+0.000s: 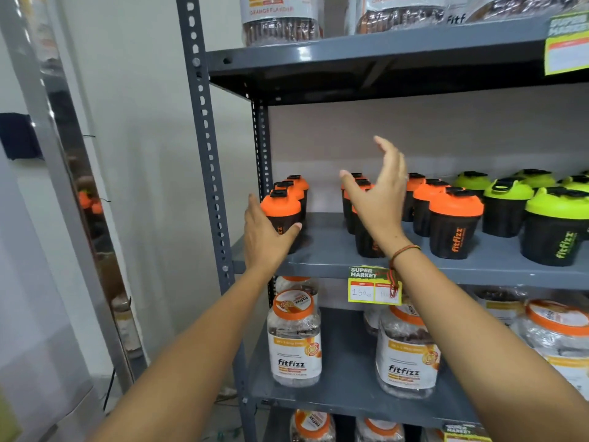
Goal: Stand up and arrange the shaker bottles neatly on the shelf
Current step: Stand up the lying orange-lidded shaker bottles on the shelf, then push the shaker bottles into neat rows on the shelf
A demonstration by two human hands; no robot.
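Black shaker bottles stand upright in rows on the grey middle shelf (pixel 331 250). At the far left, my left hand (pixel 266 232) is wrapped around the front orange-lidded shaker (pixel 282 207) of a row of three. My right hand (pixel 379 193) hovers open, fingers spread, in front of a second orange-lidded row (pixel 358 186), holding nothing. Further right stand more orange-lidded shakers (pixel 454 218) and several green-lidded shakers (pixel 556 224). A gap of bare shelf lies between the left row and the second row.
The perforated steel upright (pixel 208 154) bounds the shelf on the left. Large fitfizz jars (pixel 294 339) fill the shelf below, and more jars sit on the shelf above (pixel 280 20). A yellow price tag (pixel 373 285) hangs from the shelf edge.
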